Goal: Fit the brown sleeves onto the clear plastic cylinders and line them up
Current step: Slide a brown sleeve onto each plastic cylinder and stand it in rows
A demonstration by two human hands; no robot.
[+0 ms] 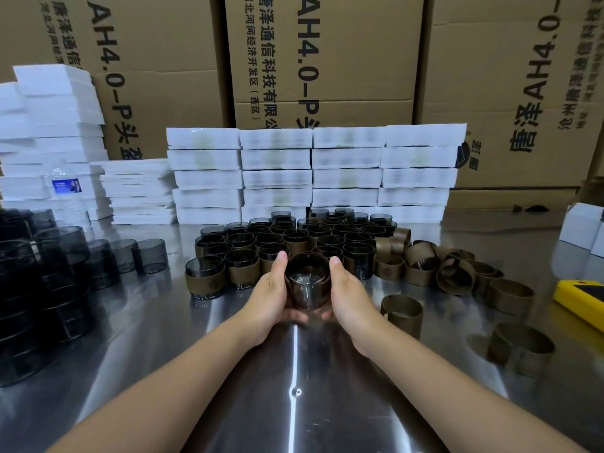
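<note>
My left hand (271, 292) and my right hand (348, 289) clasp one clear smoky cylinder (308, 282) from both sides, thumbs up along its rim; a brown sleeve seems to wrap it. Just beyond stands a packed group of sleeved cylinders (287, 243) in rows. Bare smoky cylinders (49, 266) are stacked at the left. Loose brown sleeves (454, 273) lie in a pile at the right, with single ones (401, 313) nearer me.
The steel table (294, 387) reflects light. Stacks of white foam pads (313, 174) and cardboard boxes (327, 60) stand behind. A water bottle (67, 191) is at the left, a yellow device (581, 299) and white boxes (581, 227) at the right.
</note>
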